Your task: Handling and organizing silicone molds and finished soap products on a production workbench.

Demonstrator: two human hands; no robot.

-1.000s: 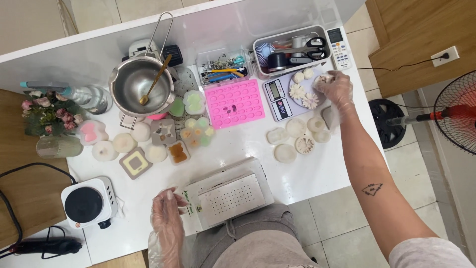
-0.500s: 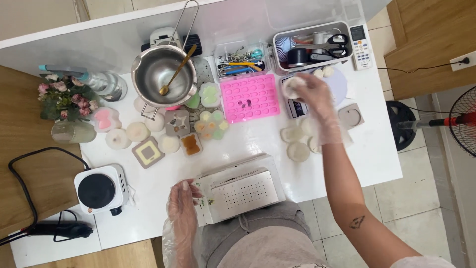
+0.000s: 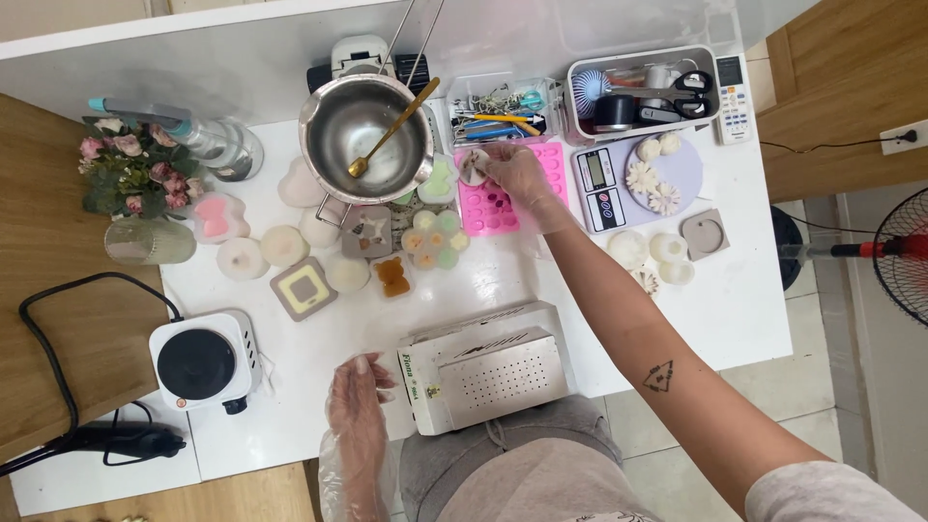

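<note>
Small white piece (image 3: 473,166), perhaps flower-shaped, above pink mould (image 3: 503,198).

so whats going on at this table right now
A person in thin clear gloves works at a white table crowded with small wax shapes. The right hand holds a small round white flower-like piece over the top edge of a pink silicone mould, beside a metal pot with a gold spoon in it. The left hand rests flat on the table next to a white perforated box.
</note>
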